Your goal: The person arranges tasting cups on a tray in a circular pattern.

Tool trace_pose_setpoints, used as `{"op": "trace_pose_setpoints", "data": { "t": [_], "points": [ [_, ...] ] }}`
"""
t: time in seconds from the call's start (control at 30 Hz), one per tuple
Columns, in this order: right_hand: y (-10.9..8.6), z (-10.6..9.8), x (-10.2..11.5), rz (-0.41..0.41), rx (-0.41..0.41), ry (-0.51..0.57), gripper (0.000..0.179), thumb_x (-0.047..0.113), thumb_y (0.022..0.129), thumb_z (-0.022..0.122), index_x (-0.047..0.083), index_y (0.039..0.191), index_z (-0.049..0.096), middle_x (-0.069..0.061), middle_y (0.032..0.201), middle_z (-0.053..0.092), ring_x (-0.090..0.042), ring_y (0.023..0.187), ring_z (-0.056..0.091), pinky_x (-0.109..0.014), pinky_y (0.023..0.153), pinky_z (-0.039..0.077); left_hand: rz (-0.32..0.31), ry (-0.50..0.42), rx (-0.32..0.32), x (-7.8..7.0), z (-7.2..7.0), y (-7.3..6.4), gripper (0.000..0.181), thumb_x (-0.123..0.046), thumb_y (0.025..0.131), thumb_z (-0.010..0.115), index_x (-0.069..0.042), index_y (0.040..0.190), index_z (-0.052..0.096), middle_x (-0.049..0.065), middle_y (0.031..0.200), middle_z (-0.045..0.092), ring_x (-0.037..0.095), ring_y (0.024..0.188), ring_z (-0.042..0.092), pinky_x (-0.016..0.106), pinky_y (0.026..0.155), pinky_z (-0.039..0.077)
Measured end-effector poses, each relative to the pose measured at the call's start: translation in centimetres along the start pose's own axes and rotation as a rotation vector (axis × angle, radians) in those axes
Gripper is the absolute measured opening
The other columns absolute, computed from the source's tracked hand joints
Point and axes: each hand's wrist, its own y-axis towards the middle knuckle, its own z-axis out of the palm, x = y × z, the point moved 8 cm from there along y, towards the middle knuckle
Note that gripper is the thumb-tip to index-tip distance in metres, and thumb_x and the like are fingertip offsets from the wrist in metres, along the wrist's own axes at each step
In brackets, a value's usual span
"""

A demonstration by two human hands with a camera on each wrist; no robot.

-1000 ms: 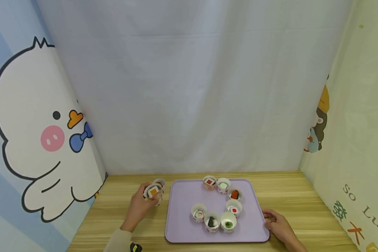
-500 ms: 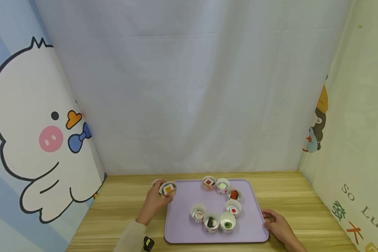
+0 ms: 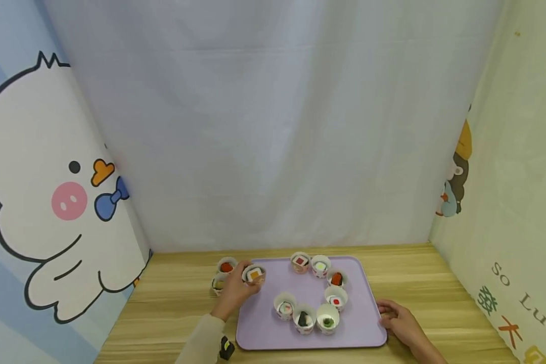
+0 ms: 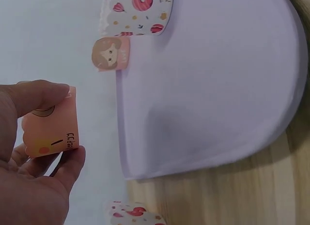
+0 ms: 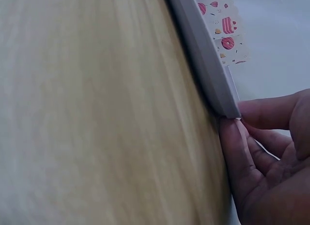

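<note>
My left hand [image 3: 234,291] holds a paper cupcake cup [image 3: 254,275] over the tray's far left corner. White and orange food, perhaps toy sushi, shows inside it. The left wrist view shows the cup's orange side [image 4: 51,130] between thumb and fingers, raised clear of the tray. My right hand [image 3: 404,323] pinches the right rim of the lilac tray [image 3: 259,331]; in the right wrist view, the thumb and fingers [image 5: 237,152] meet at the tray's edge [image 5: 208,55]. Several cups with small food pieces stand on the tray, including one with green [image 3: 328,321] and one with black-and-white [image 3: 304,321].
Two more cups, one with red food [image 3: 226,266] and one with yellowish food [image 3: 218,284], stand on the wooden table [image 3: 173,293] left of the tray. A pale curtain [image 3: 273,151] hangs behind, with printed cloths at both sides.
My left hand has carried the cup right, from beside the tray to over its left edge, uncovering the two cups on the table. My right hand stays at the tray rim.
</note>
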Motion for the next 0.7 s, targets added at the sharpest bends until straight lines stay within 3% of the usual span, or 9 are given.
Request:
{"op": "trace_pose_setpoints", "data": {
  "t": [0.17, 0.43, 0.7],
  "points": [
    [0.2, 0.0, -0.2, -0.002, -0.002, 0.007, 0.056, -0.01, 0.077, 0.063, -0.008, 0.133, 0.052, -0.015, 0.11, 0.062, -0.016, 0.085, 0.059, -0.029, 0.066, 0.055, 0.016, 0.007, 0.019, 0.2, 1.2, 0.3, 0.054, -0.006, 0.076, 0.076, -0.006, 0.126, 0.055, 0.014, 0.106, 0.066, 0.014, 0.072, 0.051, 0.026, 0.061, 0.042],
    [0.0, 0.0, -0.3, 0.005, -0.001, -0.007, 0.057, -0.009, 0.076, 0.062, -0.009, 0.133, 0.052, -0.015, 0.11, 0.062, -0.016, 0.086, 0.059, -0.029, 0.066, 0.055, 0.02, 0.019, 0.053, 0.9, 3.3, 0.6, 0.054, -0.01, 0.073, 0.082, -0.006, 0.12, 0.057, 0.012, 0.102, 0.068, 0.018, 0.087, 0.06, 0.032, 0.073, 0.048],
    [0.2, 0.0, -0.3, -0.008, 0.021, -0.007, 0.058, -0.007, 0.077, 0.063, -0.01, 0.134, 0.05, -0.012, 0.108, 0.062, -0.013, 0.085, 0.058, -0.028, 0.067, 0.055, 0.051, -0.012, 0.1, 0.8, 4.9, 1.2, 0.051, -0.009, 0.073, 0.083, -0.003, 0.116, 0.057, 0.012, 0.098, 0.068, 0.016, 0.084, 0.058, 0.028, 0.072, 0.048]
  ]
}}
